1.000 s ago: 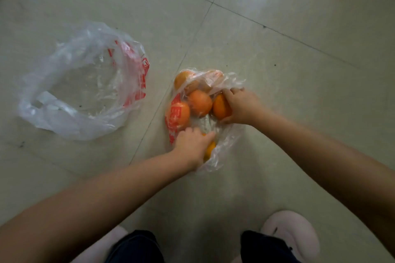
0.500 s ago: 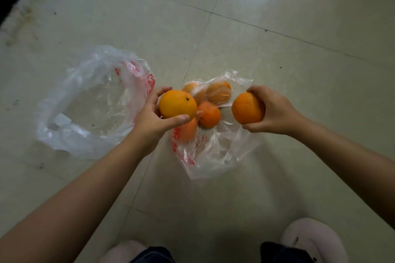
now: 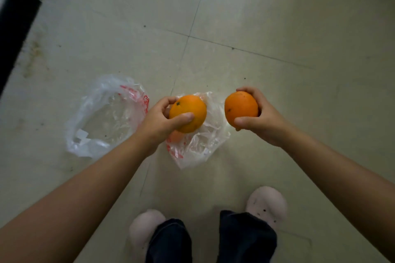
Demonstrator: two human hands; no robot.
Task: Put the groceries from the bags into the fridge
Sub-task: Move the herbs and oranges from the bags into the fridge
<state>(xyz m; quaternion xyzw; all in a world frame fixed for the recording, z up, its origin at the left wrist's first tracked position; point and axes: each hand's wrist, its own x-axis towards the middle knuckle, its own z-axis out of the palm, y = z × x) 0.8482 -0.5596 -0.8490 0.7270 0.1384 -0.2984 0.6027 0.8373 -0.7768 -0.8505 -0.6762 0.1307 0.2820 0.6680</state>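
My left hand (image 3: 159, 123) grips an orange (image 3: 189, 112), held above a clear plastic bag with red print (image 3: 203, 143) that lies on the floor. One more orange (image 3: 176, 136) shows faintly inside that bag under my left hand; the rest of its contents are hidden. My right hand (image 3: 264, 120) holds a second orange (image 3: 240, 108) to the right of the bag, also lifted off the floor. Both oranges are level with each other and apart. The fridge is not in view.
A second clear bag with red print (image 3: 104, 117) lies open on the pale tiled floor (image 3: 277, 28) to the left, apparently holding only a slip of paper. My two feet in pale slippers (image 3: 267, 203) stand below. A dark edge (image 3: 17, 17) runs along the upper left.
Both hands went from reaching into the orange bag to lifting one orange each. The view has risen, so bags and floor look farther away.
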